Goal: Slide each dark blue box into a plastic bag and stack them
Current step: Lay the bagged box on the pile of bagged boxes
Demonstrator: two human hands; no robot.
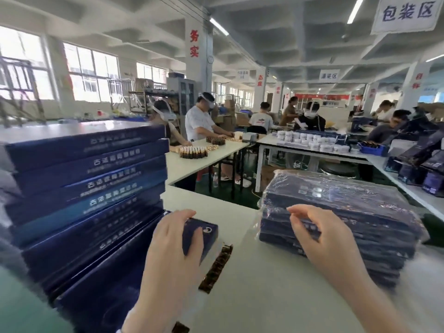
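A tall stack of unbagged dark blue boxes (pixel 86 179) rises at my left. Leaning out from its base is one dark blue box (pixel 208 233), and my left hand (pixel 176 239) lies on its top with fingers spread flat. At the right, a stack of dark blue boxes in clear plastic bags (pixel 348 212) sits on the white table (pixel 259 296). My right hand (pixel 312 227) hovers at the near left corner of that bagged stack, fingers loosely bent, touching the plastic; I cannot tell whether it pinches the film.
A strip of brown vials (pixel 217 267) lies on the table between the hands. Several people work at other white tables (pixel 192 162) beyond. More dark boxes are piled at the right edge (pixel 420 164).
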